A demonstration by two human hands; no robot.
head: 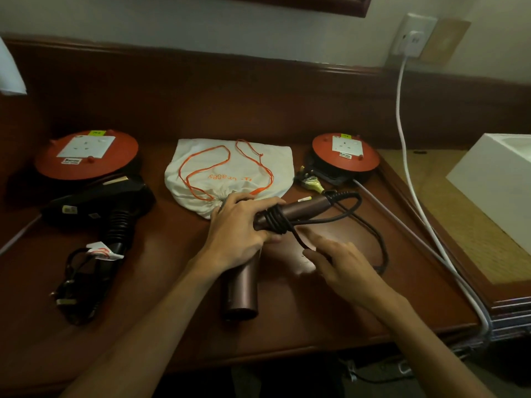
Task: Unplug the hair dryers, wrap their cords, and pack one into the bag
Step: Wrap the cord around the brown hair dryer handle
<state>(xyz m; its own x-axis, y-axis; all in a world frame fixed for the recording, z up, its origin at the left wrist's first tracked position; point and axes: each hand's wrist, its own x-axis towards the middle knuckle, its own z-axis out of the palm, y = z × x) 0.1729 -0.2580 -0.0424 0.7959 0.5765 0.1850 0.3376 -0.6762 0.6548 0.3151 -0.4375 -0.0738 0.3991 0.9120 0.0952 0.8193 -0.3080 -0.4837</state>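
A: Where's the dryer?

B: I see the brown dryer (244,282) on the desk (316,326), under my left hand (238,228). Those fingers curl round it where handle meets barrel, just beside the cord (370,225) coils.

A: And the right?

B: My right hand (342,268) pinches the cord's loose run; the forefinger points at the coils.

A: The bag?

B: The bag (230,168) lies just beyond my left fingertips. The black dryer (112,208) sits well left of them.
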